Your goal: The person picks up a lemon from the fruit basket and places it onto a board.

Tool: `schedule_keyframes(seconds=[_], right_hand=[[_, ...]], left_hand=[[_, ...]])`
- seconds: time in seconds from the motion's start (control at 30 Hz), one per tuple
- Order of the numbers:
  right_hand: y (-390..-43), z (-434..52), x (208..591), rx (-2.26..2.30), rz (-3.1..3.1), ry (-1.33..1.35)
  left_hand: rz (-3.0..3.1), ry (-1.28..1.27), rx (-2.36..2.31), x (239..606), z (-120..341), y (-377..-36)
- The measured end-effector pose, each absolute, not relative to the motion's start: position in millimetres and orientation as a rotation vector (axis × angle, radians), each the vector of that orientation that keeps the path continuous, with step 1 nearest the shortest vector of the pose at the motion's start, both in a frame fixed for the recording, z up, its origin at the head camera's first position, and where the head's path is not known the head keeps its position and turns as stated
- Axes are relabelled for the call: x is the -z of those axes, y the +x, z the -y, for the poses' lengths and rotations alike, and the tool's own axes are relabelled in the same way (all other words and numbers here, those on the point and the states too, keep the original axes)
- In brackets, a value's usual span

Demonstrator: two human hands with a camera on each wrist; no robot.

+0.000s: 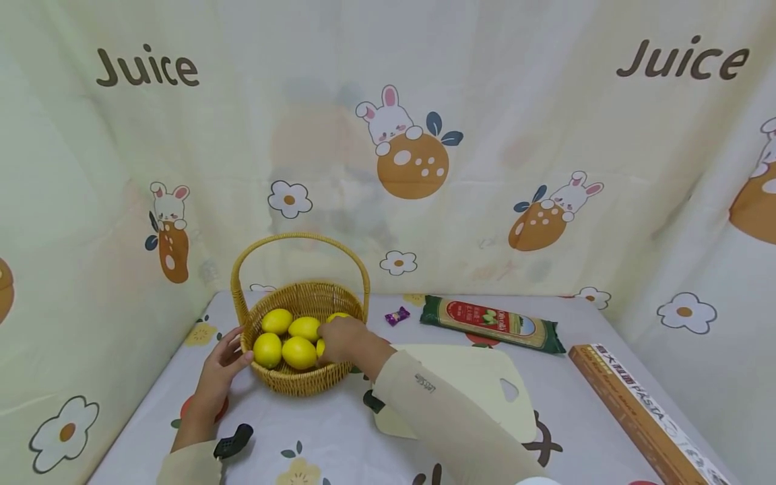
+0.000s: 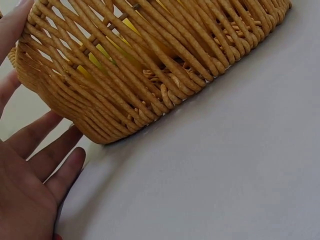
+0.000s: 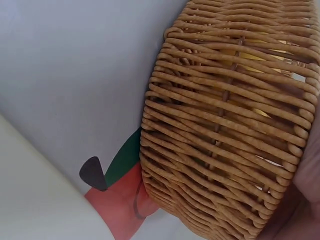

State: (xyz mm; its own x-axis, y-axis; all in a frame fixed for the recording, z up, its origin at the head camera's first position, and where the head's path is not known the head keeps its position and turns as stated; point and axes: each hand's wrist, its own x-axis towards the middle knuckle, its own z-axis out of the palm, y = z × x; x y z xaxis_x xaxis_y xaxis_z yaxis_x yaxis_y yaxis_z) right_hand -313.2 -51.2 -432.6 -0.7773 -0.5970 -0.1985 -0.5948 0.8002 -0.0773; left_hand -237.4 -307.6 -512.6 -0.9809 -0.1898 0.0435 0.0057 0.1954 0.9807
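Observation:
A wicker basket [image 1: 297, 385] with a tall arched handle stands at the left of the table, holding several yellow lemons [image 1: 300, 352]. My left hand [image 1: 219, 367] touches its left side, thumb at the rim. In the left wrist view the other fingers [image 2: 62, 175] spread fairly straight along the outer wall. Over the basket's right rim reaches my right hand [image 1: 348, 342], its fingers bent down around a lemon that shows only as a yellow sliver between them. In the right wrist view the woven wall [image 3: 225, 120] hides most of that hand.
Right of the basket lies a pale cutting board [image 1: 467, 377], partly under my right forearm. Behind it are a small purple wrapped candy [image 1: 397, 316] and a green-ended noodle packet [image 1: 491, 323]. A long pasta box [image 1: 642, 411] lies along the right. A printed curtain hangs behind the table.

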Motion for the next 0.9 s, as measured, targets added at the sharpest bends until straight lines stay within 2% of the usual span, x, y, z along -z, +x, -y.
schedule_keyframes(seconds=[0.5, 0.9], right_hand=[[-306, 48, 419, 0.068, -2.801, -1.012], [-291, 31, 407, 0.4, -2.861, -0.971]], left_hand=[[2.319, 0.192, 1.877, 514, 308, -240], [2.362, 0.221, 1.847, 511, 307, -237]])
